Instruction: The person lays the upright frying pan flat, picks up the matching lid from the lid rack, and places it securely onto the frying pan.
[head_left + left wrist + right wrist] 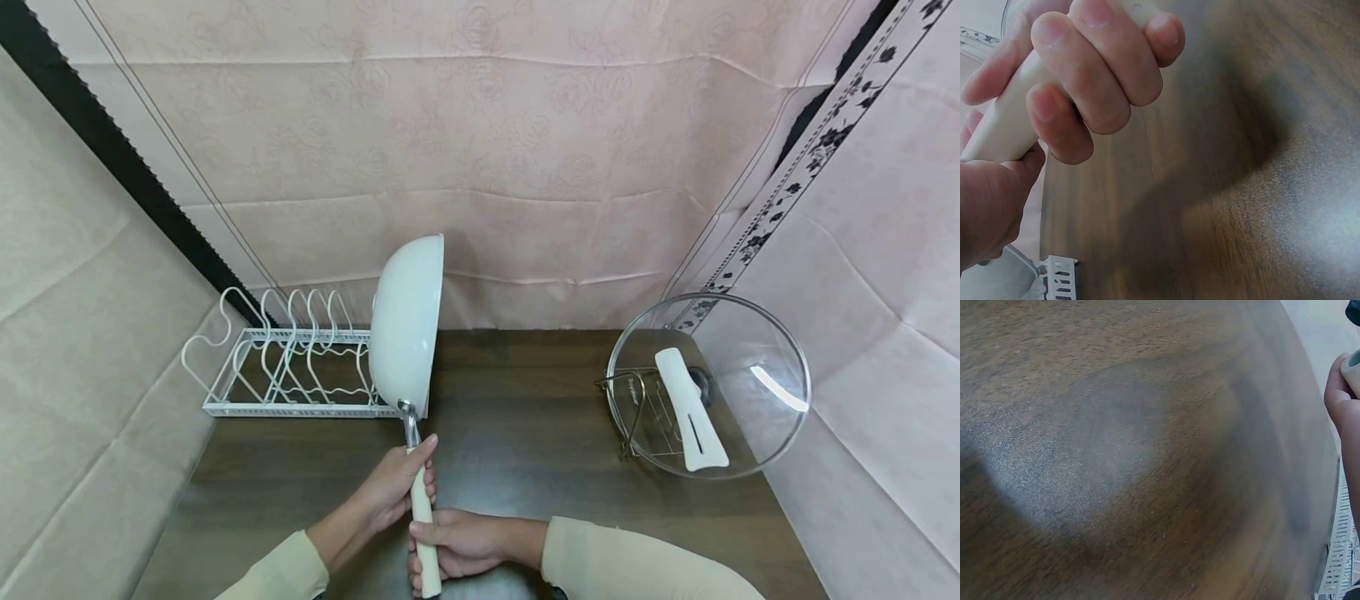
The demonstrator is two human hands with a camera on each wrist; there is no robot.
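Note:
A deep white frying pan (pixel 408 325) stands on edge at the right end of a white wire dish rack (pixel 300 411), its bowl side turned right. Whether it rests in a slot is hard to tell. My left hand (pixel 397 483) grips the cream handle (pixel 422 500) close to the pan. Nearer the handle's end, my right hand (pixel 465 542) holds it too. Right-hand fingers (pixel 1091 69) curl round the handle in the left wrist view, with the left hand (pixel 988 206) below them. The right wrist view mostly shows tabletop, with part of a hand (pixel 1341 394) at its edge.
On the right, a round glass lid (pixel 806 375) leans in a small wire stand (pixel 637 408), with a white spatula (pixel 690 408) in front of or behind the glass. Fabric-covered walls (pixel 480 167) enclose the dark wooden table (pixel 525 400) at the back and sides.

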